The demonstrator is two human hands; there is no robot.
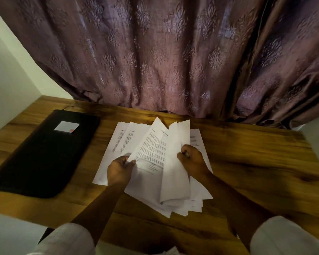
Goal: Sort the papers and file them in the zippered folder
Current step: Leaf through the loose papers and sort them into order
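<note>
White papers (pixel 151 144) fanned loose; left hand (pixel 120 170) pinching sheet edge, right hand (pixel 191 161) clenched on folded sheet (pixel 175 168). Risk of creasing or scattering from hurried pull.

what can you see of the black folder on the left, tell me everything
The zippered folder is black, fabric-looking, rectangular with rounded corners, closed and lying flat on the wooden table, left of the papers and apart from them. A small white label with a reddish mark sits near its far end.
</note>
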